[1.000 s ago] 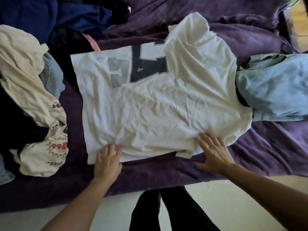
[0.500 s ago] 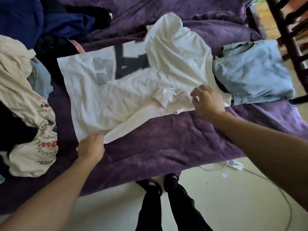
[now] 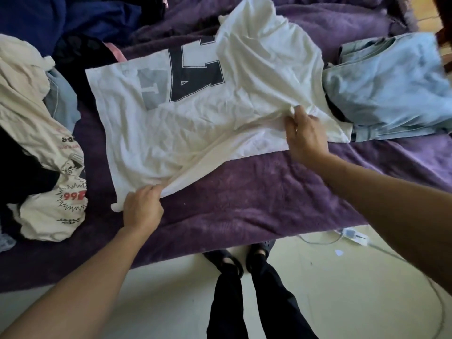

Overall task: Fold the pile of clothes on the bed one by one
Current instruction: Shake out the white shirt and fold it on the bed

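A white T-shirt (image 3: 195, 113) with dark block letters lies spread across the purple blanket (image 3: 256, 199). Its near long edge is lifted and turned over toward the far side. My left hand (image 3: 141, 209) grips that edge at the shirt's near left corner. My right hand (image 3: 304, 134) pinches the same edge near the shirt's right end, raised a little off the bed. A pile of unfolded clothes sits at the left, topped by a cream printed shirt (image 3: 36, 133) over dark garments.
A folded light blue garment (image 3: 391, 86) lies at the right, touching the shirt. Dark blue clothes (image 3: 73, 18) are heaped at the back left. My legs and sandals (image 3: 242, 285) stand on the pale floor beside a white charger and cable (image 3: 352, 234).
Both hands went from pressing flat on the shirt's near edge to gripping it. They have lifted that edge and carried it away from me, over the shirt's body.
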A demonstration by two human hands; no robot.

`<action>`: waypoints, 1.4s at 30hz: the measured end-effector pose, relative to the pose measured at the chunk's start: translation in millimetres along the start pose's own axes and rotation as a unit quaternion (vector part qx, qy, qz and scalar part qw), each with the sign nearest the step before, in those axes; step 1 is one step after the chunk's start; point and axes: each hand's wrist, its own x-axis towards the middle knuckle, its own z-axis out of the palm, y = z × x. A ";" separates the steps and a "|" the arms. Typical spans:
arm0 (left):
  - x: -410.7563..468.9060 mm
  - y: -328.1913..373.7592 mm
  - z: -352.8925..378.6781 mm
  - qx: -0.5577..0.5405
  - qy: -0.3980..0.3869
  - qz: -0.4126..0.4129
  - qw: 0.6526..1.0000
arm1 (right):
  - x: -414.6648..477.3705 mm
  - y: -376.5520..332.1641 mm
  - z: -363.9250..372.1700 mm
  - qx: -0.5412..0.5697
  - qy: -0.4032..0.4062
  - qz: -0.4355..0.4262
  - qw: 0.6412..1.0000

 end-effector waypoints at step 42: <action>281.8 -94.0 -129.4 0.047 0.130 -0.143 0.980 | 381.5 -73.7 2.8 -0.163 -0.015 0.002 0.987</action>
